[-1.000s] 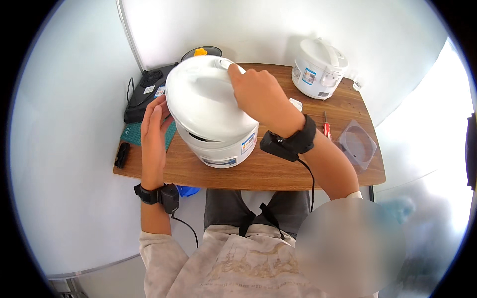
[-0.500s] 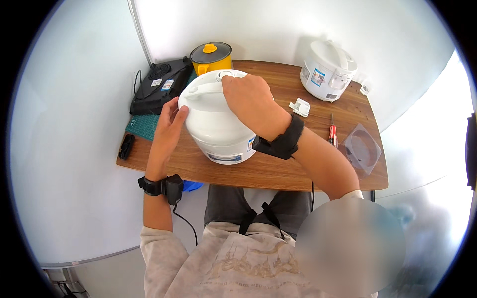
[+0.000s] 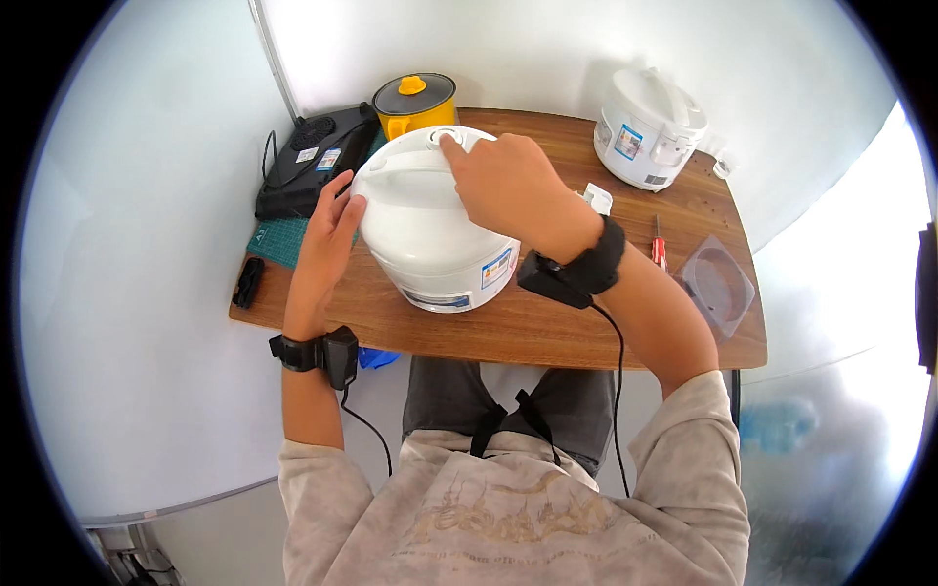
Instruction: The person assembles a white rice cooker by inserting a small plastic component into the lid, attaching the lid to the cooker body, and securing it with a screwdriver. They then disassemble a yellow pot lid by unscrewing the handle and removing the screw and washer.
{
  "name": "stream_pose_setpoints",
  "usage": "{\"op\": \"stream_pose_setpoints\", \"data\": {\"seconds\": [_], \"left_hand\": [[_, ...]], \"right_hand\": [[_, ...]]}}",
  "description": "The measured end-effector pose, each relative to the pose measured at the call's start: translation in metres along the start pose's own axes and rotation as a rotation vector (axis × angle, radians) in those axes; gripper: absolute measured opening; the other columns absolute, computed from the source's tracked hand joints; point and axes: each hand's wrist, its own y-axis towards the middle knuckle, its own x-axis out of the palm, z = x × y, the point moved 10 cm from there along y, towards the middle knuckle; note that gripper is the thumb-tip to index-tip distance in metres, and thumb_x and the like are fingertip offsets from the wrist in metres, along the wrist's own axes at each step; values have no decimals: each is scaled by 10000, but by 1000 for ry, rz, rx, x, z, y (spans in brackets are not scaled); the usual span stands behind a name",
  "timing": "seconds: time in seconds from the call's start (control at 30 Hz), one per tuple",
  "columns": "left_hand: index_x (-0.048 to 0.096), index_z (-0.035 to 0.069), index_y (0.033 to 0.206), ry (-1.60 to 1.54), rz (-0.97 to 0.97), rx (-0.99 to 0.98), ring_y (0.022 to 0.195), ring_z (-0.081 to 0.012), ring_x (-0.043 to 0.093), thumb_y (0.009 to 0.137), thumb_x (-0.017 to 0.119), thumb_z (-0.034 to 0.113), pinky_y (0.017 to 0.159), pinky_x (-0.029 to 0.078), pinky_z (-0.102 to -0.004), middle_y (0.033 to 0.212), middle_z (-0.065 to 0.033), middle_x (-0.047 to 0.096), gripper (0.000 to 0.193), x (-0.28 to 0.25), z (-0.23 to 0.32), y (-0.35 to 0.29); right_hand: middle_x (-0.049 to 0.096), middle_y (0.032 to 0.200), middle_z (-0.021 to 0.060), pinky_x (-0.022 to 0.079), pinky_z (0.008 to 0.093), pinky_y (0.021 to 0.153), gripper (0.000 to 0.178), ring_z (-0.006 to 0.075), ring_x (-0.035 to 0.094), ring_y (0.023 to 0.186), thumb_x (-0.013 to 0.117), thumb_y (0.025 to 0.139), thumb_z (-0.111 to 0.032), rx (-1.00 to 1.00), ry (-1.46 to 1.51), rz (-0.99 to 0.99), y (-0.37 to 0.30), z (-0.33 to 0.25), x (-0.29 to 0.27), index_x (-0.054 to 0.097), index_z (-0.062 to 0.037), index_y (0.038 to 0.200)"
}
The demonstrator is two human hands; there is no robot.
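A white rice cooker (image 3: 430,264) with a domed lid stands near the middle of the table's front, its lid closed. A raised handle (image 3: 415,174) arches across the lid, and a round steam vent (image 3: 442,139) sits behind it. My right hand (image 3: 513,190) reaches over the lid with the index finger stretched to the vent's edge. Its other fingers look folded in, and the palm side is hidden. Against the left side of the lid rests my left hand (image 3: 327,234), thumb and fingers apart. A small white plastic part (image 3: 597,199) lies right of my right hand, partly covered.
Behind stand a yellow pot (image 3: 420,107) with a dark lid and a black appliance (image 3: 313,161) beside a green cutting mat (image 3: 277,242). A second white rice cooker (image 3: 645,127) is at the back right. A red-handled screwdriver (image 3: 660,254) and a clear plastic tray (image 3: 718,283) lie to the right.
My right hand has shifted right and its index finger now shows at the vent's edge. The cooker looks turned slightly, with more of its side label visible. My left hand stays on the lid.
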Motion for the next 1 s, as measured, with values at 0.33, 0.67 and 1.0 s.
{"op": "stream_pose_setpoints", "data": {"seconds": [0.33,0.67,1.0], "left_hand": [[462,117,1438,65,-72,17,873,-62,493,1078,452,274,786,427,-220,1047,-18,614,393,-1,1,34],[581,76,1286,379,-154,104,915,-141,585,1069,442,196,834,481,-297,1038,-99,668,285,0,9,98],[541,39,1336,572,-215,65,1234,-241,546,1075,373,434,1067,389,-348,1290,-141,612,502,36,31,110]], "right_hand": [[704,932,127,504,321,653,470,194,637,695,594,910,-132,232,787,70,-81,79,-5,539,-84,1375],[691,816,111,522,326,708,328,191,684,736,580,914,-150,514,1021,-176,-157,128,78,608,-19,1213],[708,904,173,540,382,749,365,265,698,794,575,880,-161,501,868,-304,-151,131,144,616,-17,1213]]}}
